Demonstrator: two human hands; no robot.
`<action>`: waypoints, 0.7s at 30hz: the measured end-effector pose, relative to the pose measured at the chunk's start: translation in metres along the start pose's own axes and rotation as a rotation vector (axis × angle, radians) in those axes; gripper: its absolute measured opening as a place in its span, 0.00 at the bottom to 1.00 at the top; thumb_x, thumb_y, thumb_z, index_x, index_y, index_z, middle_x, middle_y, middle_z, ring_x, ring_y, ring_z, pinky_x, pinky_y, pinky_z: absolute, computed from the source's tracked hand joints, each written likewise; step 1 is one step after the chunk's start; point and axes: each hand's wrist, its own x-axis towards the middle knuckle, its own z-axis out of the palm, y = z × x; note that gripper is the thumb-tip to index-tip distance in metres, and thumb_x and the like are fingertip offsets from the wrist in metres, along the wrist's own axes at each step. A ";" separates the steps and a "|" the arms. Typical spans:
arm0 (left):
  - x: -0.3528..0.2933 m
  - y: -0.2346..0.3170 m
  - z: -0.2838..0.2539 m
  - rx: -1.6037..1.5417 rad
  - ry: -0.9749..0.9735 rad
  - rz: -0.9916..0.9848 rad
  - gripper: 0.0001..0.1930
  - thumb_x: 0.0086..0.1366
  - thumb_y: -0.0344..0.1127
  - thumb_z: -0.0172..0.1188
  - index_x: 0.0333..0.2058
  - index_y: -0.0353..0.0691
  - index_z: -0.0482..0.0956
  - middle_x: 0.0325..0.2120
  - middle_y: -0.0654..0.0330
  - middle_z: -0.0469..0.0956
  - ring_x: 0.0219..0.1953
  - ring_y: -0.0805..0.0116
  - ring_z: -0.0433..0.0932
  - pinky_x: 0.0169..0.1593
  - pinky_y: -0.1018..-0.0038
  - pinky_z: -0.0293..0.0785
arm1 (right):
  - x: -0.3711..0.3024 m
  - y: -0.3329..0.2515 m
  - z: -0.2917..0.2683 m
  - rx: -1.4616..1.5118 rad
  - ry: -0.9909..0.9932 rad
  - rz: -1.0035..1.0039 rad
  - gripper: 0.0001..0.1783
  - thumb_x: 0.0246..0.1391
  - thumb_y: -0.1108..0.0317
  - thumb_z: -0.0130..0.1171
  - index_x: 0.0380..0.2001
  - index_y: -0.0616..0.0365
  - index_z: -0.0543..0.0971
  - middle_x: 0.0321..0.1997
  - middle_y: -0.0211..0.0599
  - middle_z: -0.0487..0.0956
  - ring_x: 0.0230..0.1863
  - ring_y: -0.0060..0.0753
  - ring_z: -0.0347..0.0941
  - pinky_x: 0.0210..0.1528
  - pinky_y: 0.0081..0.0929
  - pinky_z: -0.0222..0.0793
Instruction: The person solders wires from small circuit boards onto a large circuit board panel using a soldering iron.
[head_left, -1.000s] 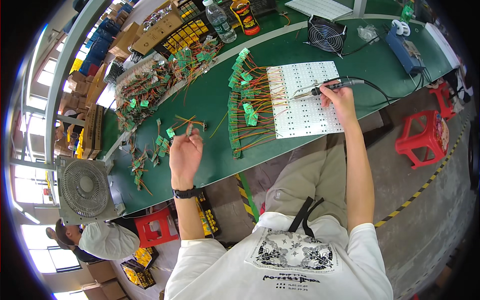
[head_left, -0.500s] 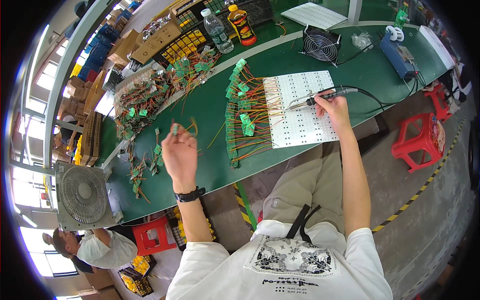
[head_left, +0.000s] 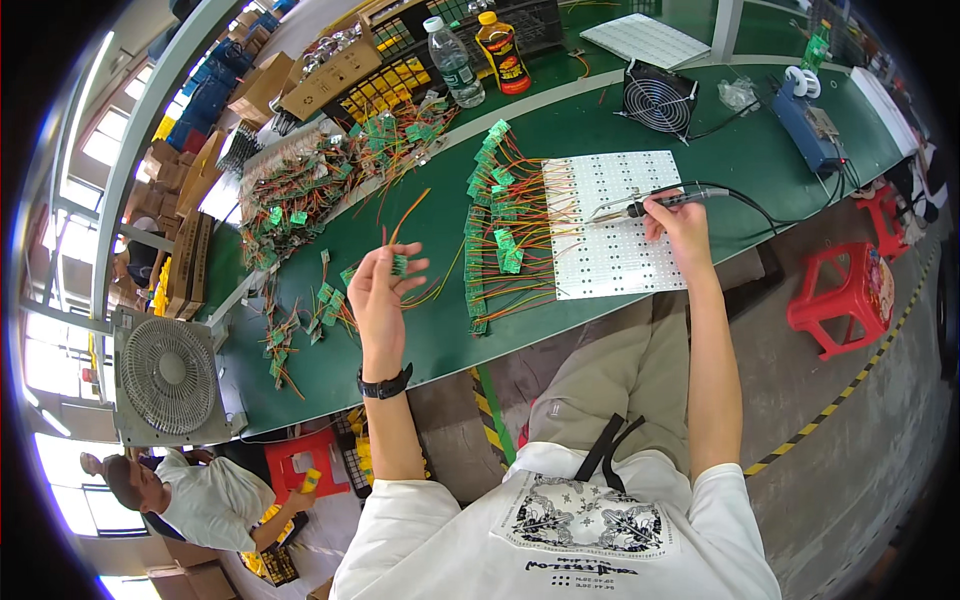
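My left hand (head_left: 376,305), raised over the green bench, pinches a small green circuit board (head_left: 400,266) with orange and dark wires sticking up from it. In my right hand (head_left: 684,228) is a soldering iron (head_left: 638,209), its tip pointing left over a white perforated panel (head_left: 610,272). Along the panel's left side, several red and yellow wires run to a column of green circuit boards (head_left: 477,275) lying on the bench. Loose boards with wires (head_left: 328,300) lie left of my left hand, and a large heap of them (head_left: 300,195) sits farther back.
A black fan (head_left: 660,100), a blue soldering station (head_left: 806,125) and another white panel (head_left: 645,40) stand at the back. Two bottles (head_left: 503,58) stand behind the boards. A grey fan (head_left: 168,375) is at the left end, near a seated person (head_left: 205,495). Red stool (head_left: 845,300) at right.
My left hand has moved right with the circuit board, and its wires now show upright. The right hand still holds the soldering iron over the panel. The person at lower left now holds something yellow.
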 end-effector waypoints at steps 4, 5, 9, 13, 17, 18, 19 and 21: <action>-0.003 -0.005 0.008 0.115 -0.116 -0.015 0.12 0.72 0.31 0.49 0.45 0.27 0.74 0.40 0.48 0.82 0.42 0.62 0.83 0.48 0.71 0.79 | 0.001 0.002 0.000 0.014 0.001 0.010 0.09 0.52 0.72 0.64 0.34 0.66 0.77 0.22 0.36 0.77 0.19 0.24 0.73 0.21 0.20 0.67; -0.001 -0.010 0.009 0.130 -0.155 -0.005 0.10 0.70 0.29 0.52 0.44 0.25 0.73 0.39 0.48 0.83 0.43 0.64 0.82 0.47 0.75 0.77 | 0.001 0.004 -0.001 0.011 0.010 0.014 0.09 0.52 0.72 0.64 0.34 0.66 0.77 0.22 0.36 0.77 0.19 0.24 0.73 0.21 0.20 0.67; -0.007 -0.010 0.023 0.337 -0.220 -0.008 0.10 0.67 0.28 0.58 0.41 0.26 0.75 0.36 0.53 0.85 0.41 0.70 0.82 0.43 0.79 0.74 | 0.001 0.002 -0.001 0.002 0.007 0.005 0.09 0.52 0.72 0.64 0.34 0.66 0.77 0.22 0.36 0.77 0.19 0.24 0.73 0.21 0.20 0.68; -0.015 0.002 0.052 0.683 -0.225 0.258 0.08 0.67 0.29 0.58 0.41 0.30 0.78 0.35 0.56 0.85 0.37 0.74 0.82 0.44 0.78 0.74 | 0.002 0.004 -0.003 -0.004 0.006 0.008 0.09 0.52 0.72 0.64 0.34 0.67 0.78 0.22 0.36 0.78 0.19 0.24 0.73 0.21 0.20 0.68; -0.009 -0.003 0.080 0.632 -0.215 0.491 0.07 0.67 0.25 0.56 0.42 0.31 0.78 0.36 0.55 0.85 0.37 0.67 0.84 0.44 0.75 0.76 | 0.003 0.006 -0.002 -0.014 0.009 0.011 0.08 0.52 0.73 0.64 0.33 0.67 0.78 0.22 0.36 0.78 0.18 0.24 0.73 0.20 0.20 0.68; -0.008 -0.002 0.087 0.623 -0.217 0.486 0.07 0.67 0.25 0.56 0.42 0.31 0.78 0.36 0.55 0.85 0.37 0.67 0.84 0.44 0.75 0.76 | 0.002 0.005 0.000 -0.014 0.014 0.013 0.08 0.52 0.72 0.64 0.33 0.67 0.78 0.22 0.36 0.78 0.18 0.24 0.73 0.20 0.20 0.68; -0.007 -0.001 0.093 0.579 -0.276 0.455 0.07 0.66 0.25 0.56 0.41 0.31 0.78 0.35 0.55 0.85 0.36 0.68 0.84 0.43 0.76 0.76 | 0.001 0.003 0.000 -0.014 0.018 0.016 0.09 0.53 0.72 0.64 0.34 0.67 0.78 0.22 0.36 0.78 0.18 0.24 0.73 0.20 0.20 0.68; -0.006 -0.003 0.102 0.473 -0.405 0.285 0.06 0.65 0.24 0.56 0.39 0.30 0.79 0.31 0.56 0.84 0.31 0.71 0.83 0.37 0.78 0.76 | 0.000 0.003 0.001 -0.024 0.025 0.018 0.09 0.53 0.72 0.64 0.34 0.67 0.78 0.22 0.36 0.78 0.18 0.24 0.73 0.21 0.20 0.68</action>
